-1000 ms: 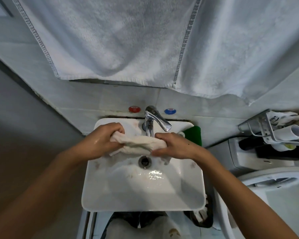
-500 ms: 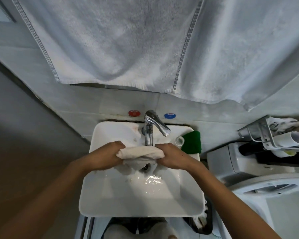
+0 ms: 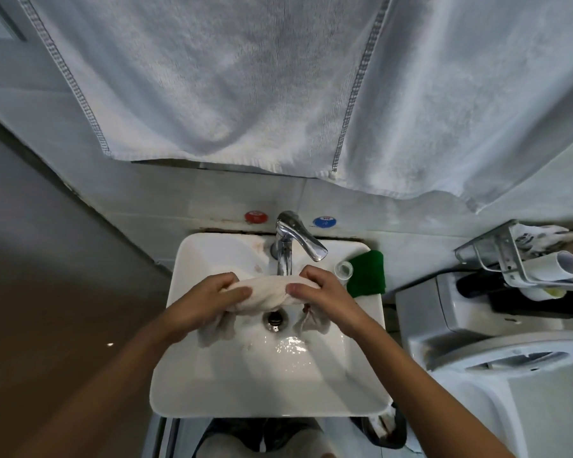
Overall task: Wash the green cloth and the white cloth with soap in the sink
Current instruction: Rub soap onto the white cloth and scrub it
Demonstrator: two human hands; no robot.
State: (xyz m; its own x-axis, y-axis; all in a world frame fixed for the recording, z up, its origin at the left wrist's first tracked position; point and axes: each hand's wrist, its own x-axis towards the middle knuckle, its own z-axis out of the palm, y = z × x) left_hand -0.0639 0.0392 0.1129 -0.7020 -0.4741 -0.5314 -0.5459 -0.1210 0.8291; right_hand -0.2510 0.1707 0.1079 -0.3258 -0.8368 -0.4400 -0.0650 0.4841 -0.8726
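The white cloth (image 3: 268,294) is gripped at both ends, twisted into a thick roll over the sink (image 3: 245,385). One end is clenched in the left hand (image 3: 202,304), the other in the right hand (image 3: 321,297), fingers curled round the fabric on each side. Loose cloth ends are seen hanging below both hands. The drain (image 3: 273,319) is found just beneath the roll, between the two hands. The tap (image 3: 290,246) is placed just beyond the knuckles. The green cloth (image 3: 366,272) is left on the rim, just outside the right hand. A red disc (image 3: 255,216) and a blue disc (image 3: 325,221) are spotted beyond the tap; their markings cannot be read.
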